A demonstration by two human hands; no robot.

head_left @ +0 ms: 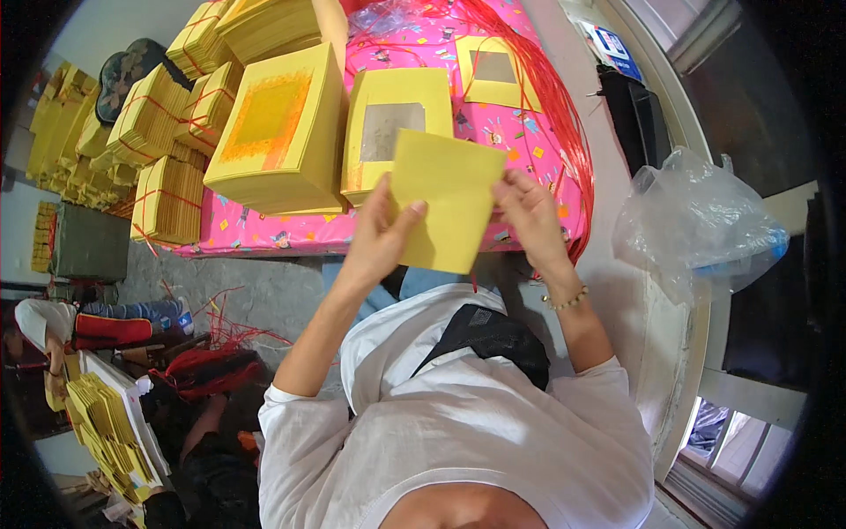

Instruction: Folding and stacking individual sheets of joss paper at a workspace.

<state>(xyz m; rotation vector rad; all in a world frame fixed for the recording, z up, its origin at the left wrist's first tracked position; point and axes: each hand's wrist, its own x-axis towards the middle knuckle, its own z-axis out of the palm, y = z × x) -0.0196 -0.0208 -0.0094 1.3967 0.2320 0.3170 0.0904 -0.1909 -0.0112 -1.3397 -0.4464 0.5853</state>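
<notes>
Just in front of the table edge I hold up a sheet of yellow paper [448, 198]. My left hand [381, 234] grips its left side, thumb lying across the front. At the upper right edge, the fingers of my right hand [532, 212] are closed on the paper. Behind it stands a stack of yellow paper [359, 163], its top sheet bearing a silver-grey square [388, 132], partly hidden by the held sheet. Left of that rises a taller yellow paper stack [322, 150] with an orange-edged gold square [263, 113] on top.
A pink patterned cloth [304, 231] covers the table. Red strings [564, 115] hang along its right side. Bundles of yellow paper [167, 198] tied with red string pile up at left. A clear plastic bag [696, 229] lies at right. Another person [44, 322] is at lower left.
</notes>
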